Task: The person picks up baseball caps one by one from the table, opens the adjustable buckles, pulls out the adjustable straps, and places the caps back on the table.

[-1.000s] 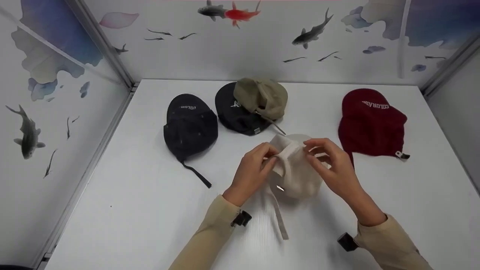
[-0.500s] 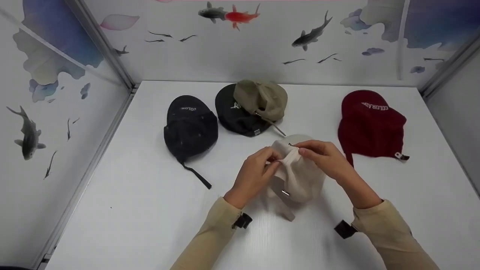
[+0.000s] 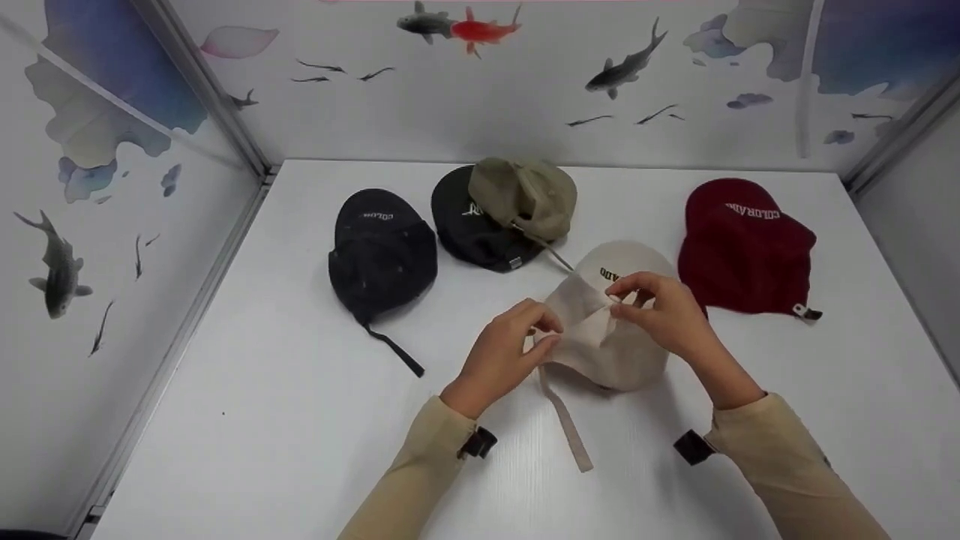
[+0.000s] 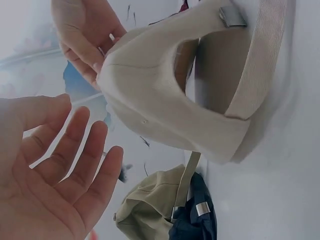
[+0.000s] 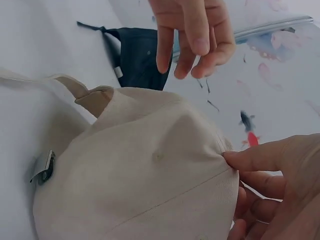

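Note:
A cream baseball cap (image 3: 637, 352) stands on the white table, its brim pointing away and dark lettering showing on the front. My right hand (image 3: 664, 311) pinches the fabric at the top of its crown between thumb and fingers; the right wrist view shows the puckered cloth (image 5: 222, 152) there. My left hand (image 3: 506, 349) hovers at the cap's left side, fingers loosely bent and apart from it in the left wrist view. The back opening, the metal buckle (image 4: 233, 16) and the loose strap (image 3: 566, 427) are visible; the strap trails toward the front.
Left of the cap lies a navy cap (image 3: 382, 255) with a dangling strap. Behind, an olive cap (image 3: 551, 195) sits on a black cap (image 3: 457, 225). A dark red cap (image 3: 742, 255) lies on the right. Printed walls enclose the white table (image 3: 262, 450).
The cream cap's crown has unfolded and its brim and lettering now show. My left hand has let go of the cloth, while my right hand has come to pinch the crown.

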### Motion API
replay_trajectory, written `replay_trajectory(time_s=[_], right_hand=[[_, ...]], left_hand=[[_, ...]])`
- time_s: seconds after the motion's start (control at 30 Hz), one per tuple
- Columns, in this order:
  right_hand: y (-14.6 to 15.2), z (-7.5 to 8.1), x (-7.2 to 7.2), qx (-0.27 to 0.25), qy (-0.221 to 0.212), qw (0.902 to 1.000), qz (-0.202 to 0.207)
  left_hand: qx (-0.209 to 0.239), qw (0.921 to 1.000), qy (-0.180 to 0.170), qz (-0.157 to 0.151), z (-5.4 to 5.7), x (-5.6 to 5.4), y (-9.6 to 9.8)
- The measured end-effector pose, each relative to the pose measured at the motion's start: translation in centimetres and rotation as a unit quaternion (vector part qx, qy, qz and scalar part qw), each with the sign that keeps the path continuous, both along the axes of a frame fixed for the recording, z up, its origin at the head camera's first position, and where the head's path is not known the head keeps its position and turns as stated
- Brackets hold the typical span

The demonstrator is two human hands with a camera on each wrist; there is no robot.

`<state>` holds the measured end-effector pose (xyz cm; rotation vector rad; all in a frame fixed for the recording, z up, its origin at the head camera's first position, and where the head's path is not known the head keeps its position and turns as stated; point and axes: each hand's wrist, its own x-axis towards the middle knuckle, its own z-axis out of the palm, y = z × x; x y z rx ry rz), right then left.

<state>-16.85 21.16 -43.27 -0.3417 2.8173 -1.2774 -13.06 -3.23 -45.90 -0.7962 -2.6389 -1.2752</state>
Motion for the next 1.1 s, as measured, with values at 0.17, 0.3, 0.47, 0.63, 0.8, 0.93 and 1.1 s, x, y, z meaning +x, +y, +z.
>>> replay_trajectory(time_s=[0.17, 0.3, 0.47, 0.63, 0.8, 0.93, 1.1], right_hand=[[0.8, -0.3, -0.7, 0.046, 0.049, 0.9974, -0.024], [1.3, -0.1, -1.6, 0.085, 0.071, 0.9934, -0.031], [2.1, 0.0, -3.0, 0.133, 0.091, 0.9862, -0.036], [2.3, -0.7, -3.4, 0.139, 0.137, 0.9804, -0.028], [2.2, -1.9, -4.1, 0.140, 0.198, 0.9692, -0.039], [2.9, -2.9, -5.7, 0.147, 0.217, 0.9626, -0.070], [4.0, -3.7, -7.7, 0.141, 0.176, 0.9686, -0.103]], left_hand=[[-0.007, 0.9999, -0.008, -0.002, -0.1, 0.2, -0.2], [-0.020, 0.9997, -0.014, 0.002, -0.3, 0.1, -0.3], [-0.031, 0.9990, -0.033, 0.007, -0.5, 0.1, -0.3], [-0.034, 0.9984, -0.043, 0.009, -0.6, 0.2, -0.4], [-0.039, 0.9977, -0.054, 0.012, -0.7, 0.3, -0.5], [-0.039, 0.9976, -0.056, 0.015, -0.7, 0.3, -0.5], [-0.039, 0.9977, -0.053, 0.016, -0.7, 0.3, -0.6]])
